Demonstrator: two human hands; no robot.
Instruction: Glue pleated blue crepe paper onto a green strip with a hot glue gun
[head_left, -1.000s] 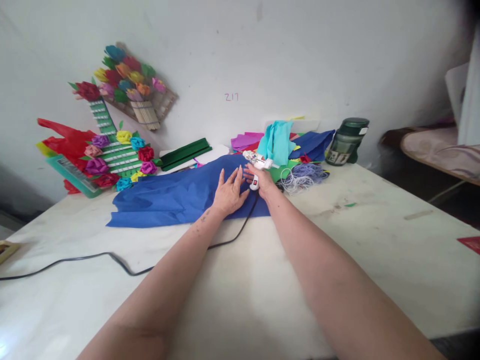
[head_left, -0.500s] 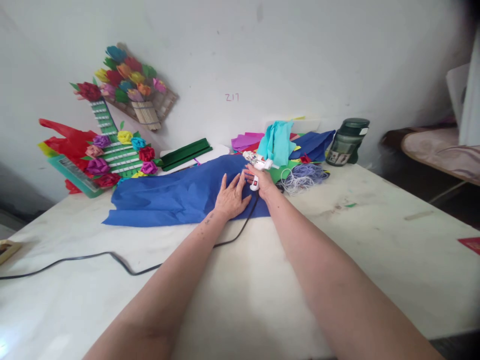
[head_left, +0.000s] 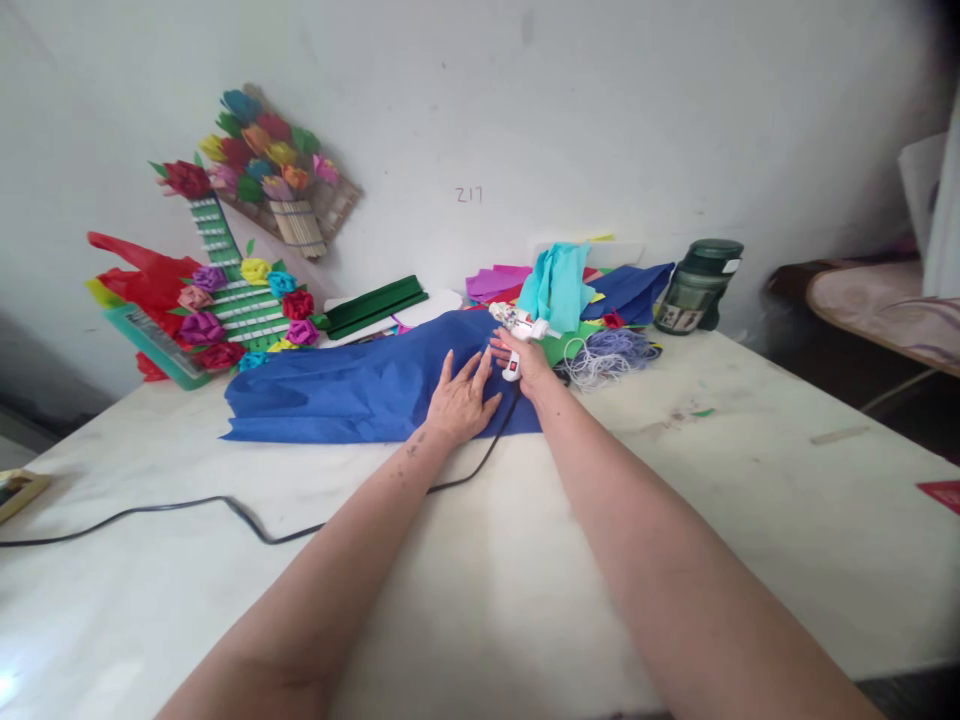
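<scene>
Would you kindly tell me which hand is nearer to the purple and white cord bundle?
Right. The right hand, holding the white glue gun, is just left of the cord bundle; the left hand is farther left, resting on the blue sheet.

Head-worn camera, forward and down

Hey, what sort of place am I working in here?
Looks like a craft workspace, though home or studio I can't tell: there's a glue gun in your right hand, a heap of colored sheets, and a bouquet of handmade-looking flowers.
</scene>
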